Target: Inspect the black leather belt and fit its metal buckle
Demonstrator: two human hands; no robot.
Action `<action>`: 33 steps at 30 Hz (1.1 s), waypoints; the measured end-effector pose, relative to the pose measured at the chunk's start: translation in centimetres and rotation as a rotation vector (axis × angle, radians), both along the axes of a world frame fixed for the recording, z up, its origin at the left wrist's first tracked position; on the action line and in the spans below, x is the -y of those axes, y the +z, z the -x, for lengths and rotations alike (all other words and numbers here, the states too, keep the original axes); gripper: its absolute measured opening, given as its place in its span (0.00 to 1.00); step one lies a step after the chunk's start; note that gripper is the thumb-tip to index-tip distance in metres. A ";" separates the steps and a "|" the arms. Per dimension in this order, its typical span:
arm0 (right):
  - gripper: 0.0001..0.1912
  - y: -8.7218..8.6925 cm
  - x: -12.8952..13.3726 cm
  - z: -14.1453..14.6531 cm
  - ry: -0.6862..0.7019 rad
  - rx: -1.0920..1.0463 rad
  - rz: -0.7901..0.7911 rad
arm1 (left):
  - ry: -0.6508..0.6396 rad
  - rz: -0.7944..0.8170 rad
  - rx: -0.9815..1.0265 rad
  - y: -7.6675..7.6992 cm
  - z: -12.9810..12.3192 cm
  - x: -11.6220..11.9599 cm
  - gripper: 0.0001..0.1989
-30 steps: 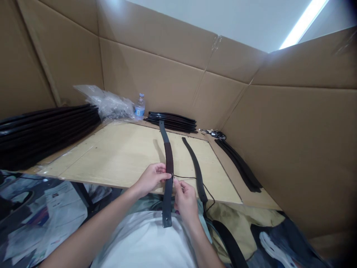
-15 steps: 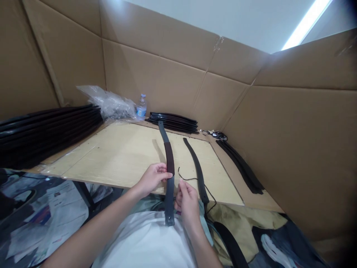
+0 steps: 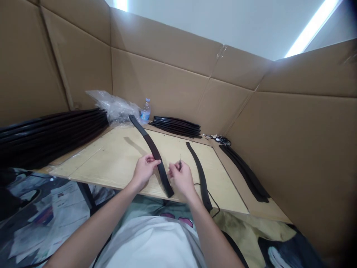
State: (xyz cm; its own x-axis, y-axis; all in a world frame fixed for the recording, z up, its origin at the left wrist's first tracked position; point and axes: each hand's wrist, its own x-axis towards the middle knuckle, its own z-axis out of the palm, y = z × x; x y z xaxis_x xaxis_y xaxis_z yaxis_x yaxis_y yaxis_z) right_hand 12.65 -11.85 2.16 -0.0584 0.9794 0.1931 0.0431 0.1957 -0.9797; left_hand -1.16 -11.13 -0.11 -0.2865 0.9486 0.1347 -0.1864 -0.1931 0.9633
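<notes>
A long, curved dark strip [image 3: 162, 175] slants across the near part of the table, with a dark brown band [image 3: 151, 144] around its middle. My left hand [image 3: 145, 169] is closed on its left edge, thumb on top, just below the band. To the right of the strip, my right hand [image 3: 180, 175] pinches a thin black cord, whose dark end with a fine tip [image 3: 180, 162] sticks up from the fingers. More black cord [image 3: 213, 201] trails past the wrist and behind a second dark strip [image 3: 199, 169] lying on the table.
Stacks of dark strips lie at the left [image 3: 55, 134], the back [image 3: 177, 126] and the right [image 3: 245, 173]. Clear plastic bags [image 3: 118, 108] and a water bottle [image 3: 145, 111] stand at the back. Cardboard walls [image 3: 161, 74] surround the pale board [image 3: 117, 160].
The held strip has swung its far end to the left and its near end up onto the board. My right hand has moved up, with the cord's end now pointing upward from its fingers.
</notes>
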 end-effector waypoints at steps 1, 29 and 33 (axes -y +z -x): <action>0.14 0.1 -0.5 0.8 0.099 -0.097 0.051 | 0.029 -0.013 -0.008 -0.1 0.4 -0.2 0.10; 0.14 -0.2 -1.4 -0.3 0.653 -0.193 0.442 | 0.164 -0.149 0.299 3.0 4.3 -0.3 0.13; 0.14 -0.3 -1.0 0.4 0.764 -0.099 0.507 | 0.166 -0.181 0.316 4.3 5.7 0.1 0.12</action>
State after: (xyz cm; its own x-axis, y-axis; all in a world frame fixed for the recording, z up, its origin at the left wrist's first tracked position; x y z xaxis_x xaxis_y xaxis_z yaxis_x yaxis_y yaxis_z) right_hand 12.24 -10.81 1.85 -0.7304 0.6501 -0.2094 -0.0102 -0.3170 -0.9484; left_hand -6.86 -11.23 4.23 -0.4883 0.8548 0.1758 -0.4196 -0.4066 0.8115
